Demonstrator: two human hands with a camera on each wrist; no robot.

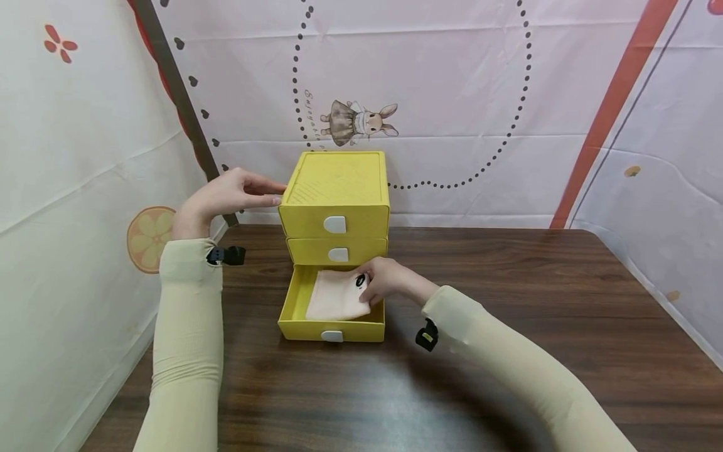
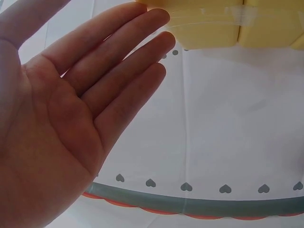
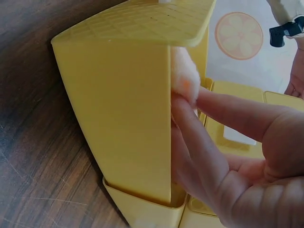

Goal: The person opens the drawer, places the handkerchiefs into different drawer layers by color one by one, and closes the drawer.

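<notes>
A yellow three-drawer storage box [image 1: 341,179] stands on the table, its bottom drawer [image 1: 356,331] pulled out towards me. In that drawer lies a folded, fuzzy pale pink towel [image 1: 333,295] with a small black oval mark. My right hand [image 1: 386,280] reaches in and pinches the towel's right edge between thumb and fingers. The right wrist view has the towel [image 3: 185,78] bunched between the fingertips, partly behind the drawer's side wall [image 3: 118,118]. My left hand [image 1: 234,193] rests its fingertips against the box's upper left side; in the left wrist view its fingers [image 2: 123,95] are straight.
The upper two drawers, with white tab handles [image 1: 335,224], are closed. Dark wood-grain tabletop [image 1: 497,301] surrounds the box. A printed cloth backdrop [image 1: 452,81] hangs behind the table and along both sides, close to the left arm.
</notes>
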